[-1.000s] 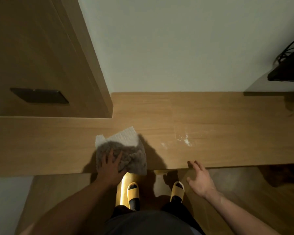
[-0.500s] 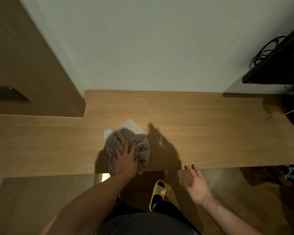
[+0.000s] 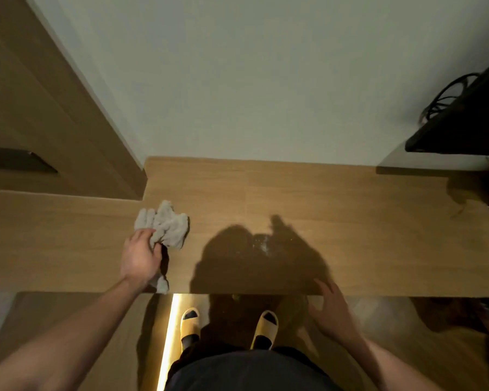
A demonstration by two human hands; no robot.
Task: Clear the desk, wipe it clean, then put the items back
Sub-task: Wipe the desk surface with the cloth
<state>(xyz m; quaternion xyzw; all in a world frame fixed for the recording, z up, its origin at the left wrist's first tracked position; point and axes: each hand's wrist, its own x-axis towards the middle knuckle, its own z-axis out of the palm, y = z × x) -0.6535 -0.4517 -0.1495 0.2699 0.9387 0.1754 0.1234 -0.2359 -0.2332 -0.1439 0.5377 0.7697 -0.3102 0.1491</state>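
A long wooden desk (image 3: 350, 221) runs across the view against a pale wall. My left hand (image 3: 140, 256) is closed around a bunched grey cloth (image 3: 167, 225), which lies on the desk's left-middle part, with one end hanging out below my palm near the front edge. A patch of white specks (image 3: 261, 244) sits on the desk in my shadow, to the right of the cloth. My right hand (image 3: 332, 311) hovers with spread fingers at the desk's front edge and holds nothing.
A wooden cabinet (image 3: 40, 122) with a dark recessed handle (image 3: 14, 163) stands at the left, over the desk's back. A black shelf with cables (image 3: 463, 119) juts in at the upper right. My feet in yellow slippers (image 3: 191, 324) stand on the wooden floor below.
My left hand has gathered the cloth into a bunch and shifted it left and farther back on the desk. The white paper under the cloth no longer shows. My right hand stays at the edge.
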